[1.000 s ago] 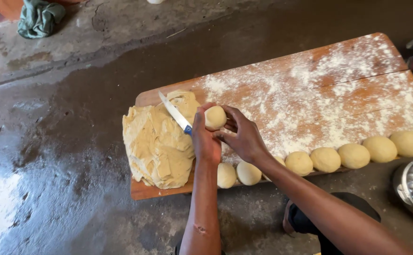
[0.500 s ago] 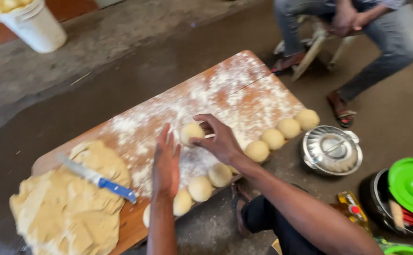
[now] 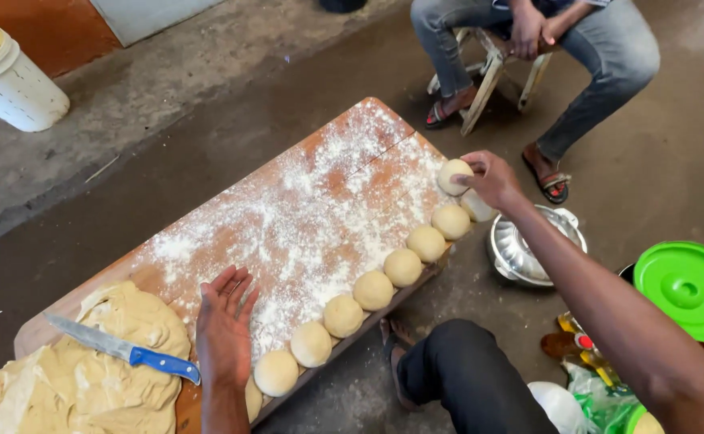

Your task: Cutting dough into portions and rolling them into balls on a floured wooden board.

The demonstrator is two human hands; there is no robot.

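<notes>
A round dough ball (image 3: pixel 453 176) sits at the far right corner of the floured wooden board (image 3: pixel 303 209), pinched in the fingers of the right hand (image 3: pixel 492 178) — at the end of a row of dough balls (image 3: pixel 374 289) along the near edge. The left hand (image 3: pixel 225 325) hovers open, palm up, beside a blue-handled knife (image 3: pixel 123 350) lying on the dough mass (image 3: pixel 86 378).

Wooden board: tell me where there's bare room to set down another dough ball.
The wooden board is free across its floured middle and far edge, bounded by the row of dough balls along the near edge and the dough slab with the knife. The near edge is crowded; the right hand holds a ball at the far corner, the left hand rests open by the slab.
</notes>
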